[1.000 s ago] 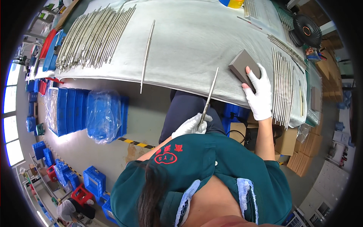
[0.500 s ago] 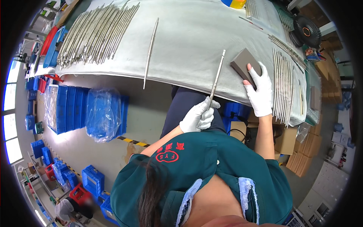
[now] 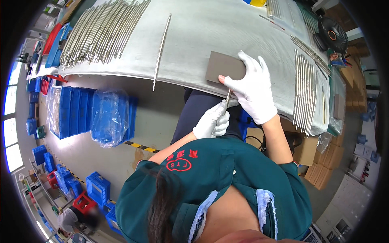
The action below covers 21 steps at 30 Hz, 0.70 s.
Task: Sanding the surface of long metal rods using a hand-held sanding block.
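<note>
Both hands wear white gloves and work at the near edge of the counter [image 3: 227,36], which is draped in a grey cloth. Left hand [image 3: 212,123] hangs just off that edge, fingers curled shut around the lower end of a thin metal rod [image 3: 228,97]; only a short stretch of the rod shows between the two hands, and its upper part runs up under the right hand and out of sight. Right hand [image 3: 252,87] lies spread, palm down, on the right end of a flat dark-grey pad [image 3: 222,67] that rests on the cloth close to the near edge, thumb stretched along the pad's near side, fingers open and pressing rather than gripping. One single rod [image 3: 161,50] lies alone on the cloth to the left of the pad, well apart from it, its near tip reaching past the counter's near edge. Toward the far left corner a wide batch of rods [image 3: 101,32] lies side by side. Along the right edge another row of rods [image 3: 304,93] lies in parallel, near the right hand but not touching it. At the far right corner stands a small black fan [image 3: 332,34]. Down on the floor, to the left below the counter, stacks of blue bins [image 3: 77,111] stand, some wrapped in clear plastic.
</note>
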Available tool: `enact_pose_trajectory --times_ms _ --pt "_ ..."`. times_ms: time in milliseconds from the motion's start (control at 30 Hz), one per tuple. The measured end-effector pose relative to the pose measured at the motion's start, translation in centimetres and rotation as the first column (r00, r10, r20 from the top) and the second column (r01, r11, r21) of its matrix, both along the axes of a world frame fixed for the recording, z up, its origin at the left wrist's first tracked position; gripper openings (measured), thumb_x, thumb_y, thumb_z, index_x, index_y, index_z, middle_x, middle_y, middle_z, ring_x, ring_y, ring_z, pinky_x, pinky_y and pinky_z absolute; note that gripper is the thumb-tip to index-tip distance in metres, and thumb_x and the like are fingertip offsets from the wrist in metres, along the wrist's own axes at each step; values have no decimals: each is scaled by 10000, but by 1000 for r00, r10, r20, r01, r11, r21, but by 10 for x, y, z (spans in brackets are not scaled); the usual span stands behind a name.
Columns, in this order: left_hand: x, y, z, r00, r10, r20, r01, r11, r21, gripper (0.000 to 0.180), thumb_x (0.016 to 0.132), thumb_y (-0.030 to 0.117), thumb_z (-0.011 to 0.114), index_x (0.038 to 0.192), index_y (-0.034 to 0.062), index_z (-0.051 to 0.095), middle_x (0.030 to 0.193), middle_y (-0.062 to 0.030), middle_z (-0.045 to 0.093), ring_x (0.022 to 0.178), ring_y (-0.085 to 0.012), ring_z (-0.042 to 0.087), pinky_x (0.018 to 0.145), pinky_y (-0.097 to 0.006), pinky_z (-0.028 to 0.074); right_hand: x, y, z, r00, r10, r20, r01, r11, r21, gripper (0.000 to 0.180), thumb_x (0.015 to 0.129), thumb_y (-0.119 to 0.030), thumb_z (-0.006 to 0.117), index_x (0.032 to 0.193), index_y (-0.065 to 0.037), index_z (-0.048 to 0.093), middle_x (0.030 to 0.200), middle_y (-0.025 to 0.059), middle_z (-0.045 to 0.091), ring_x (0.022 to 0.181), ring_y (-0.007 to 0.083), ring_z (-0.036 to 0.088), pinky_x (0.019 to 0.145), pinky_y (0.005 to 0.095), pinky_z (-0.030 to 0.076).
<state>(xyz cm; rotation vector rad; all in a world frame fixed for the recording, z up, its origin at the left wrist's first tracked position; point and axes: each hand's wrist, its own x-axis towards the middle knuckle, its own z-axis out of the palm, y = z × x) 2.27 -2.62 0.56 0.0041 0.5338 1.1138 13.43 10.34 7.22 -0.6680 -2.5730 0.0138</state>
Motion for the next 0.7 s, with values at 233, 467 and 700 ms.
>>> enact_pose_trajectory --times_ms 233,467,700 --pt "0 -1 4 999 -7 39 6 1000 21 431 951 434 429 1245 121 465 541 66 295 391 -30 235 347 -176 210 42 2 1 998 -47 45 51 995 -83 525 605 -61 745 1055 -311 641 1221 221 505 1123 362 500 999 534 326" --pt "2 0 4 1000 6 -22 -7 999 -31 450 925 442 485 1257 137 480 556 68 280 404 -26 233 347 -173 197 13 -2 0 996 -91 3 91 995 -46 481 655 -92 717 1091 -281 641 1236 230 472 1145 377 459 1011 512 312" --pt "-1 1 7 999 -7 40 8 1000 -17 394 950 402 456 1245 142 478 559 67 286 412 -23 219 347 -165 187 74 -13 8 966 -247 -72 227 950 -214 452 656 -100 705 1077 -254 652 1220 247 481 1124 388 475 996 527 327"
